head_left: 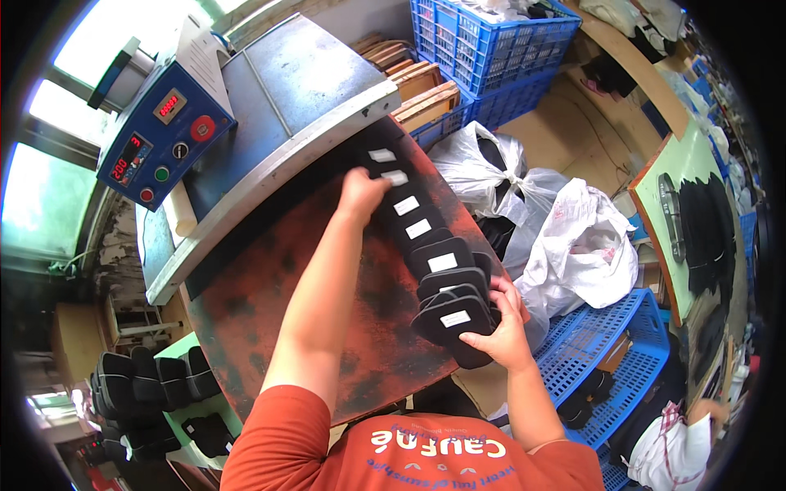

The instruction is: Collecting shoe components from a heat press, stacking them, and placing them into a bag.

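A row of black fabric pads, each with a small white label, runs across the reddish-brown press bed (270,327). My left hand (364,195) reaches to the far end of this row. Its fingertips are closed at the edge of a white label (395,177), both slightly blurred. Another white label (381,155) lies just beyond. Nearer me, my right hand (503,330) grips an overlapping stack of black pads (446,308), with the thumb on top and the fingers round the right side. The undersides of the pads are hidden.
Behind the bed rises the heat press's upper plate (303,74), with a blue control box (168,114) at the left. Blue crates (491,45) stand at the back. White plastic bags (581,245) and a blue basket (606,344) are on the right. More black pads (147,380) sit lower left.
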Action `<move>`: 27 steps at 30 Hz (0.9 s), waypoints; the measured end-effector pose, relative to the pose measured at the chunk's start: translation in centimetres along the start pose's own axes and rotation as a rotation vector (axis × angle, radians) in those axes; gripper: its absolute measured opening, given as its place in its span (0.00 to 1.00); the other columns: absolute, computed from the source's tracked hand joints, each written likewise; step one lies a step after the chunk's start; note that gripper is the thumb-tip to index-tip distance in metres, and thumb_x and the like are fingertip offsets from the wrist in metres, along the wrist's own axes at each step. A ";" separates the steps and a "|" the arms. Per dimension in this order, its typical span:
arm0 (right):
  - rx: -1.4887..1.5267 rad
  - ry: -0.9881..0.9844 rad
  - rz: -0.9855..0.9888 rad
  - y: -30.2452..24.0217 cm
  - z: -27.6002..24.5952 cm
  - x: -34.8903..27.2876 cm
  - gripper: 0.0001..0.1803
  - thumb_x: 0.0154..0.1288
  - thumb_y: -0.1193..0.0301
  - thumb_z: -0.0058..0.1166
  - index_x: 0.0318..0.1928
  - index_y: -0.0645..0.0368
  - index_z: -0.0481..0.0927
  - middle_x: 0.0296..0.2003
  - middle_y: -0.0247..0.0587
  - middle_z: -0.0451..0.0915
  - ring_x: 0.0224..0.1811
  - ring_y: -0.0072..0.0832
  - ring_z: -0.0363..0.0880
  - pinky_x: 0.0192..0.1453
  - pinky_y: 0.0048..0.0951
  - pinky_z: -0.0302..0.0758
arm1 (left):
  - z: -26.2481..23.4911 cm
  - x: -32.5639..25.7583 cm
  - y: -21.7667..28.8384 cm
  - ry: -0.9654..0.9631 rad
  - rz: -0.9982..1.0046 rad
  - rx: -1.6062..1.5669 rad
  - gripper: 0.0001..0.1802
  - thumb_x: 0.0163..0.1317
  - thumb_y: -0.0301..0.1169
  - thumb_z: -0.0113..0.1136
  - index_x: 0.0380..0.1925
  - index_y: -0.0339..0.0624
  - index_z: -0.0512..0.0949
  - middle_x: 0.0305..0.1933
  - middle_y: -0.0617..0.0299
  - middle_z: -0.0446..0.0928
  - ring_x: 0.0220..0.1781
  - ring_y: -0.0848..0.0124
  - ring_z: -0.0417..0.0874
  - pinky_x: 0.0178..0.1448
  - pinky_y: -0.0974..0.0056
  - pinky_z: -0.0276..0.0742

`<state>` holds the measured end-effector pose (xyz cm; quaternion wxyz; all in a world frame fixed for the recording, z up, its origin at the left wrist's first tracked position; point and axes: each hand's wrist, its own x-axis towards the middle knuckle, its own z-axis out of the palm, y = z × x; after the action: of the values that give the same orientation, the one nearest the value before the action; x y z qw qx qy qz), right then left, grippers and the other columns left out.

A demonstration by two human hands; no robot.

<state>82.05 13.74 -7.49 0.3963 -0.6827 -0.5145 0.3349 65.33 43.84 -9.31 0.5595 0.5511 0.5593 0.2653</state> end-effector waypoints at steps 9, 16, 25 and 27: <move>-0.203 -0.222 -0.472 -8.7 2.4 3.7 0.35 0.31 0.70 0.68 0.47 0.54 0.70 0.55 0.56 0.65 0.55 0.47 0.68 0.57 0.41 0.64 | -7.2 -14.9 -3.6 -0.124 0.138 -0.603 0.29 0.66 0.46 0.46 0.58 0.35 0.65 0.57 0.50 0.71 0.59 0.61 0.72 0.60 0.60 0.68; -0.601 -0.316 -0.538 -12.3 7.7 1.4 0.49 0.31 0.59 0.70 0.61 0.41 0.64 0.59 0.44 0.64 0.61 0.40 0.61 0.61 0.53 0.55 | -12.0 -16.1 -6.5 -0.108 0.514 -0.536 0.39 0.57 0.56 0.55 0.54 0.30 0.69 0.52 0.52 0.74 0.58 0.66 0.70 0.64 0.65 0.59; 0.069 -0.366 -0.550 -7.3 9.6 2.0 0.53 0.32 0.62 0.74 0.63 0.46 0.61 0.67 0.57 0.46 0.68 0.53 0.49 0.69 0.48 0.53 | -10.7 -15.8 -8.9 -0.038 0.562 -0.671 0.15 0.63 0.35 0.51 0.25 0.34 0.76 0.33 0.57 0.75 0.41 0.67 0.76 0.51 0.64 0.69; -0.134 -0.294 -0.650 -8.1 9.3 3.3 0.55 0.30 0.60 0.75 0.64 0.46 0.60 0.67 0.57 0.46 0.68 0.54 0.50 0.69 0.46 0.53 | -10.5 -16.0 -8.7 -0.050 0.512 -0.829 0.14 0.63 0.33 0.51 0.24 0.34 0.76 0.31 0.56 0.75 0.38 0.66 0.77 0.48 0.65 0.71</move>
<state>71.29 20.04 -4.76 0.3583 -0.4524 -0.7770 0.2515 49.16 30.45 -9.43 0.6619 0.4081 0.2395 0.5814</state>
